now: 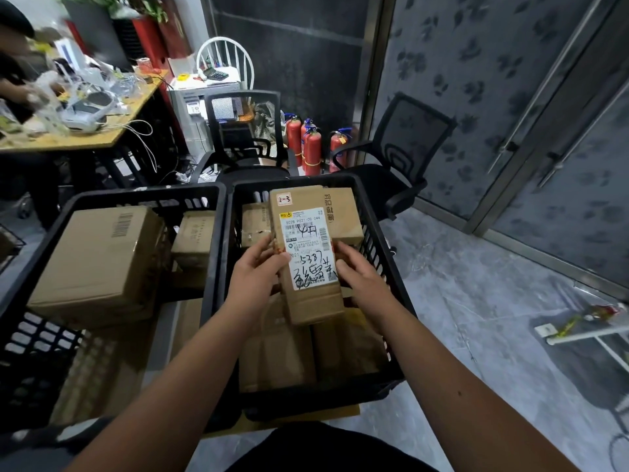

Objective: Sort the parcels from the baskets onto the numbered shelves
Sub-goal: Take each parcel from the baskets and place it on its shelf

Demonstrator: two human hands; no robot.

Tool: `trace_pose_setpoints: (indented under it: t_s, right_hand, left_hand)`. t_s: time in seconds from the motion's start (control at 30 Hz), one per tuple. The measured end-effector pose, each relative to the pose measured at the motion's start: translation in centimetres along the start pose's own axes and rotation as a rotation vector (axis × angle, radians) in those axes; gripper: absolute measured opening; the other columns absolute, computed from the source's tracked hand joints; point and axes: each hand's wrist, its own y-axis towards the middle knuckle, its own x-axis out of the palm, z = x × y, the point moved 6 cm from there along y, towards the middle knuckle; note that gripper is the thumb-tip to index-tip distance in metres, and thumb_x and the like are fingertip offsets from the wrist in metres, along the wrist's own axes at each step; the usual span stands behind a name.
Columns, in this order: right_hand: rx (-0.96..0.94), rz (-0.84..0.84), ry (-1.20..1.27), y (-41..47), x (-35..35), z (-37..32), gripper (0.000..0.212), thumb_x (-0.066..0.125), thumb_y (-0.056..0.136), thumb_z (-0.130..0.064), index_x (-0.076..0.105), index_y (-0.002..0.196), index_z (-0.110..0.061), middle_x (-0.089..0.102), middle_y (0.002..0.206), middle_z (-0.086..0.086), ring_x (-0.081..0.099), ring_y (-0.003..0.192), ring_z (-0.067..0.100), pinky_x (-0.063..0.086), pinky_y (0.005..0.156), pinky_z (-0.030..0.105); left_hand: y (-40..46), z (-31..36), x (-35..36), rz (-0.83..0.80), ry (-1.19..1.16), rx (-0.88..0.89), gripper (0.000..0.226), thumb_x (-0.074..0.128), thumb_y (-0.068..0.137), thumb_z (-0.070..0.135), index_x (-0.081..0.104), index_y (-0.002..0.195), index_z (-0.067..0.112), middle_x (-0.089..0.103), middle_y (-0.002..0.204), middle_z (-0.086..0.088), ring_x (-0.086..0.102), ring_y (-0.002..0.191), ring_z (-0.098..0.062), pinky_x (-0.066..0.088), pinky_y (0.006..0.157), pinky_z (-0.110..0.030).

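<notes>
— Two hands on one box, is that right?

— Yes. The left hand point(256, 271) has its thumb laid over the front of the slim parcel point(308, 253) and its fingers curled behind the left edge. The right hand point(358, 271) grips the right edge the same way, fingers bent around it. The parcel is held between them, tilted back, above the right basket point(381, 233).

— What does the box show?

— A white shipping label point(308, 248) faces up, with handwriting across it and the digits 5387. Above the label, at the far end from the hands, sits a small tag point(284, 199) that seems to read 2-3, though the writing is small.

— And underneath?

— More brown boxes lie in the basket below both wrists, and one larger carton point(343, 212) stands just behind the held parcel, beyond the right fingers.

— Anything to the left hand's side?

— A second black basket, the left basket point(143, 195), touching the first. It holds a big carton point(98, 260) and a smaller one point(194, 236) nearer the left hand.

— Farther out?

— Beyond the hands, two black office chairs point(245, 131), and between them red fire extinguishers point(311, 148). Far to the left is a wooden desk point(88, 137) covered in clutter.
</notes>
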Motion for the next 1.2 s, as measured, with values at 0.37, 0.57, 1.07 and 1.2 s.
trace_pose_setpoints:
  t_s: [0.37, 0.57, 1.07, 1.2]
  right_hand:
    - [-0.194, -0.184, 0.006, 0.2, 1.4, -1.8, 0.09, 0.063, 0.096, 0.005, 0.037, 0.153, -0.06, 0.037, 0.161, -0.01, 0.05, 0.136, 0.008, 0.059, 0.096, 0.03]
    - [-0.192, -0.177, -0.029, 0.5, 0.8, -1.5, 0.094, 0.061, 0.096, 0.009, 0.033, 0.155, -0.058, 0.037, 0.163, -0.011, 0.048, 0.139, 0.005, 0.053, 0.108, 0.032]
    - [-0.225, -0.282, -0.208, 0.6, 0.8, -2.9, 0.094, 0.06, 0.099, 0.001, 0.022, 0.157, -0.062, 0.029, 0.165, -0.016, 0.043, 0.134, -0.006, 0.05, 0.088, 0.007]
    - [-0.264, -0.324, -0.248, 0.4, 1.8, -3.5, 0.093, 0.062, 0.1, -0.003, 0.021, 0.154, -0.067, 0.025, 0.168, -0.019, 0.03, 0.151, 0.005, 0.038, 0.118, 0.033]
  left_hand:
    - [0.4, 1.6, 1.1, 0.026, 0.093, 0.105, 0.047, 0.063, 0.102, 0.008, 0.056, 0.139, 0.037, 0.073, 0.124, 0.004, 0.075, 0.106, -0.012, 0.062, 0.076, -0.03]
    - [0.5, 1.7, 1.1, 0.006, 0.199, 0.093, 0.056, 0.062, 0.099, 0.004, 0.055, 0.137, 0.044, 0.073, 0.121, 0.012, 0.071, 0.106, -0.005, 0.054, 0.079, -0.026]
    - [-1.9, 2.0, -1.7, 0.294, 0.833, 0.247, 0.078, 0.08, 0.09, 0.035, 0.041, 0.158, 0.032, 0.051, 0.156, 0.001, 0.05, 0.141, -0.022, 0.047, 0.112, -0.048]
    - [-3.8, 2.8, -2.5, 0.416, 0.873, 0.245, 0.075, 0.08, 0.091, 0.037, 0.044, 0.156, 0.028, 0.052, 0.154, 0.001, 0.049, 0.142, -0.019, 0.045, 0.112, -0.042]
